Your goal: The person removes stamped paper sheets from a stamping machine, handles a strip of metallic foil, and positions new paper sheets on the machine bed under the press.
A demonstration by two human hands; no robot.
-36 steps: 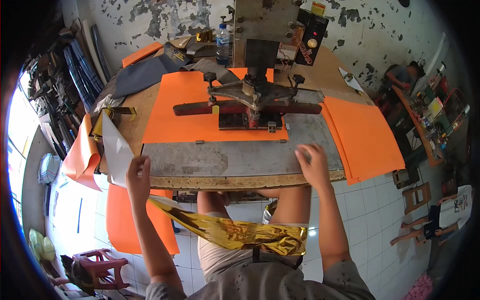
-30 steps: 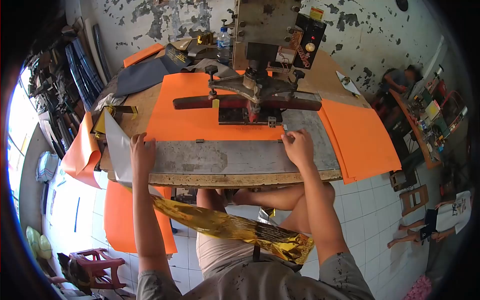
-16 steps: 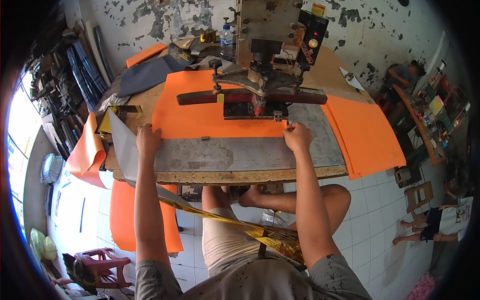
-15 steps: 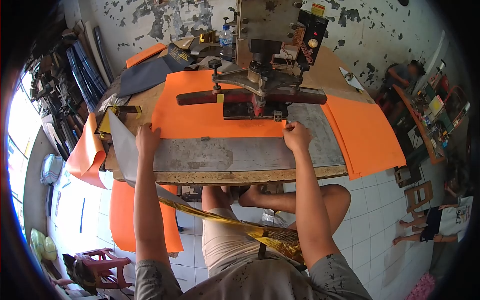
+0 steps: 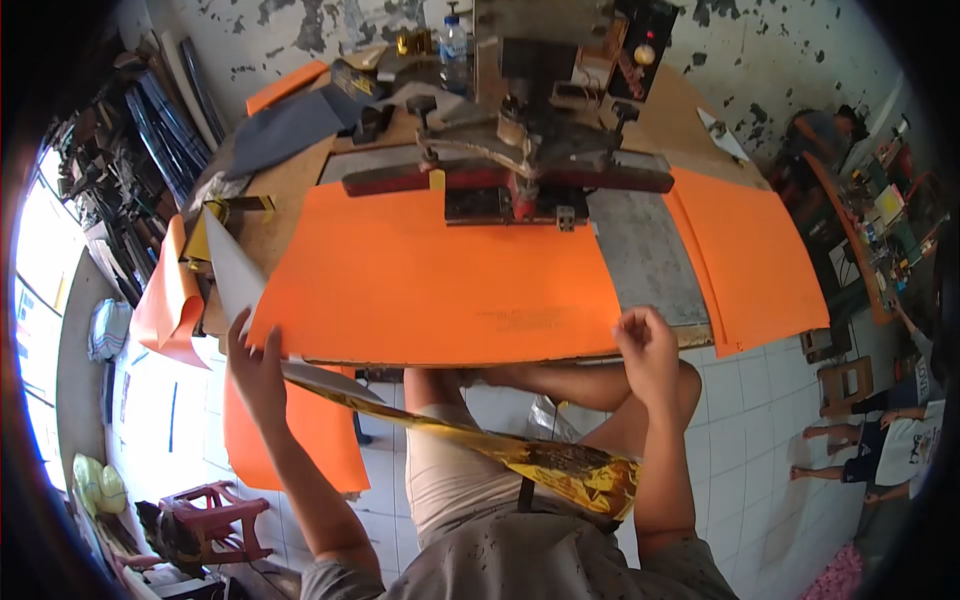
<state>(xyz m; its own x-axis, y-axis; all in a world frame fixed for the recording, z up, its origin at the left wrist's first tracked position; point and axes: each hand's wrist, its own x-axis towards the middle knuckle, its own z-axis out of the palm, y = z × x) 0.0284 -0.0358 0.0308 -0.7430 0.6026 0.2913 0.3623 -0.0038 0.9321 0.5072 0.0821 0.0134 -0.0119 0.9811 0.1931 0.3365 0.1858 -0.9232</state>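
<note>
A big bright orange sheet (image 5: 430, 270) stretched over the worn brown wooden table (image 5: 665, 125) to its front edge, far end by the dark metal press (image 5: 515, 150). Left hand (image 5: 257, 368) and right hand (image 5: 648, 345) had fingers gripping its near corners. Peeling white wall (image 5: 720, 45) behind, white tiled floor (image 5: 745, 410) below, pretty cluttered room.

Matt orange paper sheet (image 5: 430, 275), glossy crinkled gold foil (image 5: 490, 449)
</note>
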